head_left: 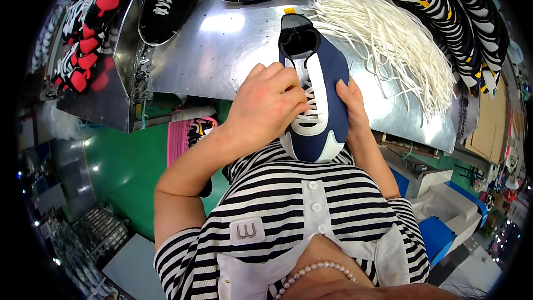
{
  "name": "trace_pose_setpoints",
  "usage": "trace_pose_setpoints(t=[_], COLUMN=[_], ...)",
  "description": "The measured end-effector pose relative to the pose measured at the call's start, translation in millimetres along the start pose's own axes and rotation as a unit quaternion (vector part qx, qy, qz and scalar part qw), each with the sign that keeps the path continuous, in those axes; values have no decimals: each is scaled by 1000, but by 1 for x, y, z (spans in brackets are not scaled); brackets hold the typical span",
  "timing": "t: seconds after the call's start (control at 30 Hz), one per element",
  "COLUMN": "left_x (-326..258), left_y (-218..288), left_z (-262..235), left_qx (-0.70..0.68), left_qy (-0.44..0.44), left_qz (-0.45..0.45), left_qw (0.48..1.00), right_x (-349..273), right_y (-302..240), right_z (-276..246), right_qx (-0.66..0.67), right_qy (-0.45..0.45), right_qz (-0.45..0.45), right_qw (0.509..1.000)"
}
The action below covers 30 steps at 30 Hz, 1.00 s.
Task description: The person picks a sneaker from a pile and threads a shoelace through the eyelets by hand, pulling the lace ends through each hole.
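A navy and white shoe upper (335,72) is held at the table's near edge, toe toward me and black-lined opening away. White shoelace (312,100) crosses its eyelet rows. My left hand (269,103) bends over the lacing from the left, fingers curled and fingertips pinched at the lace; the pinch itself is partly hidden. On the other side, my right hand (355,103) grips the upper's edge, thumb on top and the other fingers hidden beneath.
Loose white laces (383,39) lie heaped on the metal table (189,72). Stacked uppers (444,11) stand far right; black shoes (169,5) lie at the back. Red, black and white uppers (89,50) fill the left side. Below the table is a pink basket (177,141).
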<state>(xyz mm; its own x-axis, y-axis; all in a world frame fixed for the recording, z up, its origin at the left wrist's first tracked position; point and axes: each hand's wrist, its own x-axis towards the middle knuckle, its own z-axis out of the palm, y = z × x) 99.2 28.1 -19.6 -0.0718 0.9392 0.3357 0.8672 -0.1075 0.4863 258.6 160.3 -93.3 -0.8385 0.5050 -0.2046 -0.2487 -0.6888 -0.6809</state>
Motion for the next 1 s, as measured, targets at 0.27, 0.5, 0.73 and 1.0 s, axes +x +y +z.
trace_pose_setpoints(t=[0.27,0.5,0.73,1.0], left_x=[-8,-21,-27,-45], left_y=[-21,-32,-38,-13], left_z=[-9,-12,-2,28], left_qx=[-311,-454,-583,-691], left_qy=[-63,-82,-68,87], left_qz=[-36,-83,-125,-395], left_qw=[948,883,800,599], right_x=[-3,-1,2,5], right_y=[0,9,19,18], right_z=[2,-6,-12,-27], right_qx=[21,44,83,159], right_qy=[-33,-45,-53,-60], right_qz=[15,17,18,43], right_qw=[999,998,995,985])
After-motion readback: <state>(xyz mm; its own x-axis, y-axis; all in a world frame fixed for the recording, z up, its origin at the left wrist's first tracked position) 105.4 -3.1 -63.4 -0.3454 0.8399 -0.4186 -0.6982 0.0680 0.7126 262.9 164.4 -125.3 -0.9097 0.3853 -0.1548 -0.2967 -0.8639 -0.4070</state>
